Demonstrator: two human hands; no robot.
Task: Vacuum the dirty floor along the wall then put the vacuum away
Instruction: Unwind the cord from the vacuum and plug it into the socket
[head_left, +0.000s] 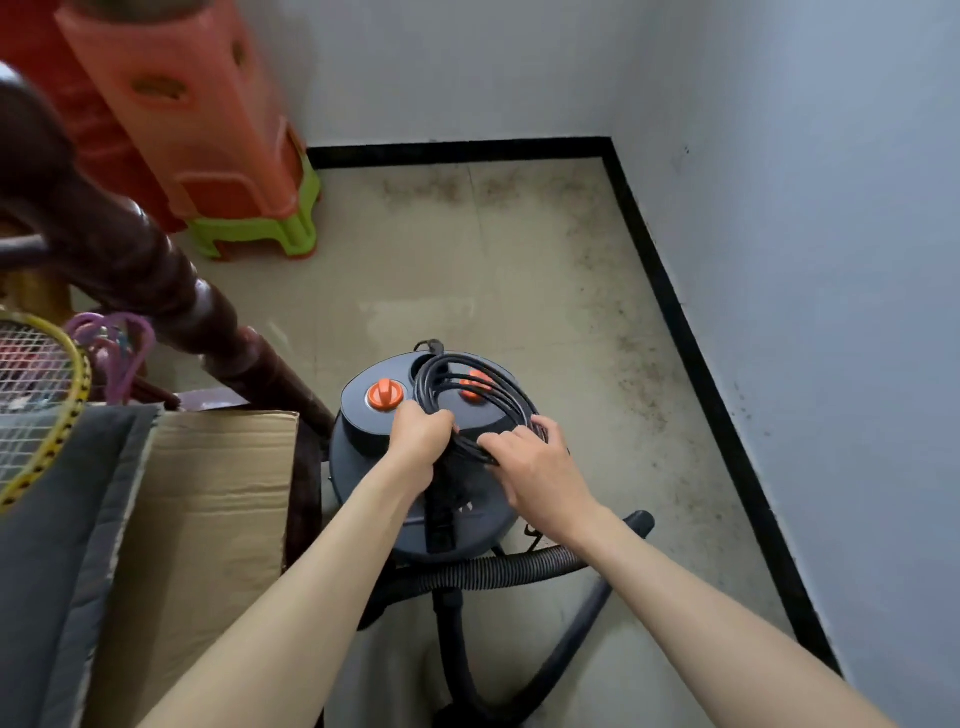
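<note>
Both hands (418, 441) (535, 467) grasp the coiled cord (467, 395) atop the vacuum (363, 467), open floor (467, 270) beyond toward the skirting (691, 332)

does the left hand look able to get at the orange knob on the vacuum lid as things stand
Probably yes, once freed. The orange knob sits uncovered just beyond the left hand, but that hand now grips the coiled black power cord, so it would have to let go first.
</note>
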